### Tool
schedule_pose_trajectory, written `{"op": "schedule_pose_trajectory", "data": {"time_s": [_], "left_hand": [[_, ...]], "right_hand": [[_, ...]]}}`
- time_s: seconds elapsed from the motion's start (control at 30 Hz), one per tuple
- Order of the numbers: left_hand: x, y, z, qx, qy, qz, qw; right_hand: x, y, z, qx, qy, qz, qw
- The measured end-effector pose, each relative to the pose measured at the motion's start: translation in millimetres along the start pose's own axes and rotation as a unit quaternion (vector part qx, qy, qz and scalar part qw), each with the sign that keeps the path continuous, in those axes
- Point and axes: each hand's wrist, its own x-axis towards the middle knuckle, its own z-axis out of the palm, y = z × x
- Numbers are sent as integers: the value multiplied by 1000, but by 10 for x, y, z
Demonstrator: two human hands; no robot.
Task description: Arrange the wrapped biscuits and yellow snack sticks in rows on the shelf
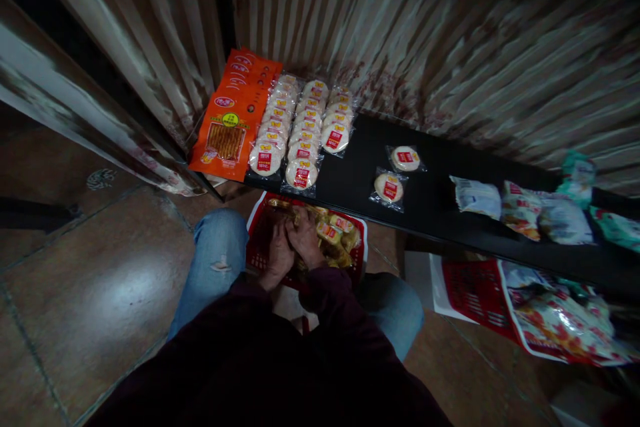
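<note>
Both hands reach down into a red basket (363, 247) with a white rim, held between my knees. Side by side, my left hand (281, 250) and my right hand (303, 238) bend their fingers inward among gold-wrapped snack packets (329, 232). The fingers look closed, but what they grip is hidden in the dim light. Beyond the basket, on a black shelf (345, 180), lie three overlapping rows of round white crackers (302, 173) in clear wrappers. Two more single crackers (389, 187) lie to their right. Left of the rows is an orange snack bag (235, 113).
Several small snack bags (520, 208) lie along the shelf's right part. Below them stands another red basket (480, 293) filled with packages, beside a white box (420, 280). A pleated curtain (400, 33) hangs behind the shelf. Tiled floor (115, 293) spreads to the left.
</note>
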Motion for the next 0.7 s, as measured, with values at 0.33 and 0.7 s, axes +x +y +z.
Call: {"op": "schedule_pose_trajectory", "data": {"time_s": [0.33,0.7], "left_hand": [[-261,76,-57,157,-116,61,979],[122,-138,-242,29,3,-147,989]], "right_hand": [[-257,198,-100,-65,0,-58,996],[-199,69,-68,-184,-85,-107,973]]}}
